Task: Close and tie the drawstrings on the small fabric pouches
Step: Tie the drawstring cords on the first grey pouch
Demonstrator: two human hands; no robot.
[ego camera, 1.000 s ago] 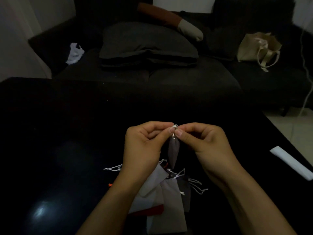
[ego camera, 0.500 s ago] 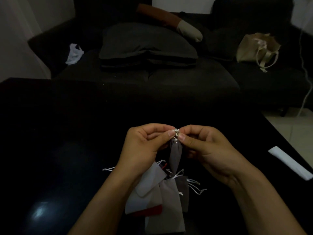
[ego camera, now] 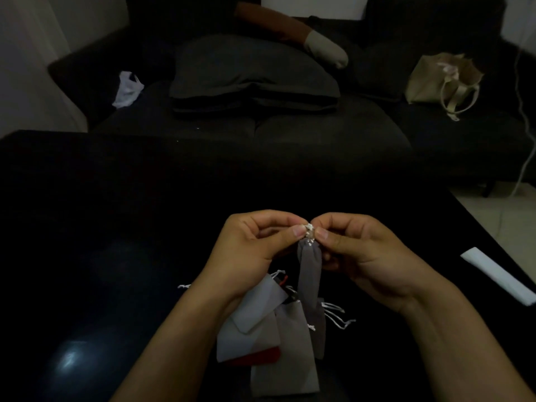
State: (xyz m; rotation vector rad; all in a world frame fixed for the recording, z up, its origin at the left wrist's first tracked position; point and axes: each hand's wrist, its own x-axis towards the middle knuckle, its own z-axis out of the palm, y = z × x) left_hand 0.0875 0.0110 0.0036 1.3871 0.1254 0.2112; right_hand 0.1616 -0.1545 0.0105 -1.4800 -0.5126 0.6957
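Grey fabric pouch [ego camera: 309, 271] hangs with its long axis near vertical, gathered mouth uppermost, bottom end pointing down toward the pile of pouches [ego camera: 278, 338] on the black table [ego camera: 116, 227]. Left hand [ego camera: 252, 250] and right hand [ego camera: 359, 256] each pinch the white drawstring [ego camera: 309, 227] at the mouth, thumbs nearly touching. Pouch contents cannot be determined. Loose white strings trail from the pile.

No readable text, no labels, brands, numbers or signs (the room is very dim)
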